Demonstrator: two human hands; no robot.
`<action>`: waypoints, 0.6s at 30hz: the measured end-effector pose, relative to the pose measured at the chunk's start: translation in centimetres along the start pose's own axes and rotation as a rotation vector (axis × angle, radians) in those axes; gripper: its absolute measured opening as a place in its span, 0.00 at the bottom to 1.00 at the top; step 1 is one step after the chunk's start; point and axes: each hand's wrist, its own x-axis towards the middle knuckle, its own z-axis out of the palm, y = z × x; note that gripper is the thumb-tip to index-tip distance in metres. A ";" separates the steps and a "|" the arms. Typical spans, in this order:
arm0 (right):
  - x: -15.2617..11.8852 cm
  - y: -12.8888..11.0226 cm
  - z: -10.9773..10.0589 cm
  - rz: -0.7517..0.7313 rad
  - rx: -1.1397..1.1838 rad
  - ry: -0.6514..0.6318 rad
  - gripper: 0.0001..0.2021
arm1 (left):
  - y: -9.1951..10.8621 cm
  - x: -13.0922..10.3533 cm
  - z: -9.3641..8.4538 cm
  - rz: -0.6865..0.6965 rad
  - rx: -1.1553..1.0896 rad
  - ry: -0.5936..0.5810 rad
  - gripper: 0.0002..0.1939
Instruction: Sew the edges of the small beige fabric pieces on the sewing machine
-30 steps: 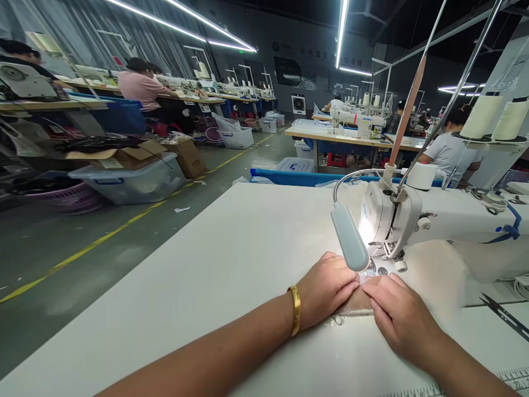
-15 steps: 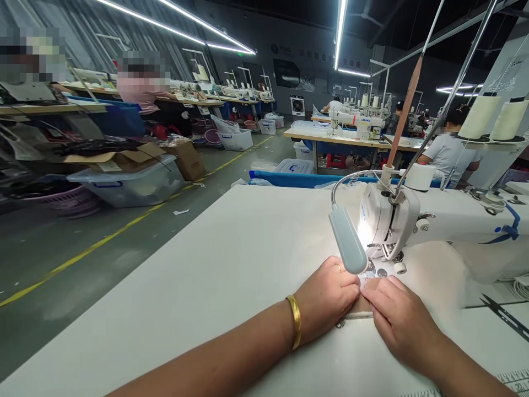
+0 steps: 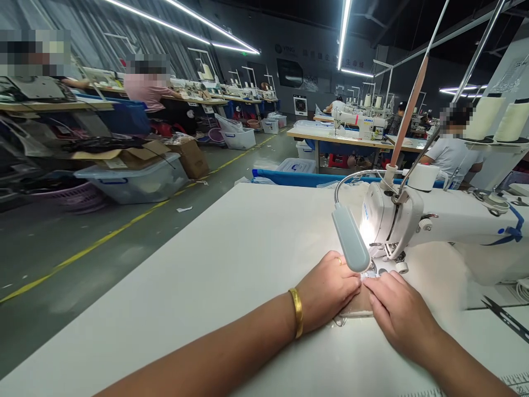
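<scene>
A small tan fabric piece with a pale lower edge lies flat under the needle area of the white sewing machine. My left hand, with a gold bangle and a ring, presses on its left side, fingers curled and closed. On the right side of the fabric, my right hand pinches it with fingers bent together. Both sets of fingertips nearly meet in front of the presser foot. A grey lamp head hangs over that spot and hides part of the needle area.
Black thread snips lie right on the white table; a ruler scale marks the near edge. Cream thread cones stand behind the machine. Plastic bins line the aisle to the left. Several people sit at other machines.
Both hands and the fabric have edged slightly forward, toward the presser foot. My right fingertips sit a little closer to the foot. The whole view has shifted slightly.
</scene>
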 end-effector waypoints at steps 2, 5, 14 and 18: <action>0.0 0.1 0.0 0.003 -0.009 0.002 0.15 | 0.0 0.1 -0.1 -0.010 -0.013 -0.005 0.14; 0.0 0.2 -0.1 -0.001 -0.001 0.016 0.16 | 0.0 0.1 -0.1 -0.010 -0.013 -0.010 0.13; 0.1 0.2 -0.1 0.004 -0.018 0.032 0.16 | -0.1 -0.2 -0.1 0.022 0.015 -0.008 0.10; 0.1 0.3 0.0 -0.013 -0.033 0.035 0.16 | 0.0 -0.1 -0.3 0.018 0.007 -0.016 0.11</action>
